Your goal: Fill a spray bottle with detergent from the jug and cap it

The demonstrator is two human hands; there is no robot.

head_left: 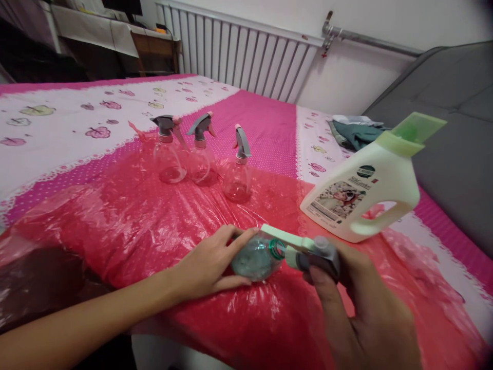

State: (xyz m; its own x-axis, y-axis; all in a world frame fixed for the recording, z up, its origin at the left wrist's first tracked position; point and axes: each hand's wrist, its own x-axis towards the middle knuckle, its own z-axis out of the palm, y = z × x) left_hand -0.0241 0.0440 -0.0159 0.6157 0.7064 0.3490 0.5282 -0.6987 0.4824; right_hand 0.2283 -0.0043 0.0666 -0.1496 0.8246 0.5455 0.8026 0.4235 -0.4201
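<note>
My left hand [210, 262] is closed around a clear, green-tinted spray bottle [254, 264], which lies tilted low over the red plastic sheet with its neck pointing right. In my right hand [365, 303] is a grey and pale green trigger spray head [325, 257], gripped by thumb and fingers. Its pale green collar sits just right of the bottle's open neck, apart from it, and a clear tube seems to run into the neck. The pale green trigger extends left above the neck. Some right-hand fingers are hidden behind the spray head.
Three clear spray bottles with grey and pink heads, the nearest one [236, 180] among them, stand upright on the red plastic sheet [96, 221]. A large cream jug [362, 190] with a green cap stands at right. Folded clothes [356, 132] lie behind it. A radiator [246, 51] lines the wall.
</note>
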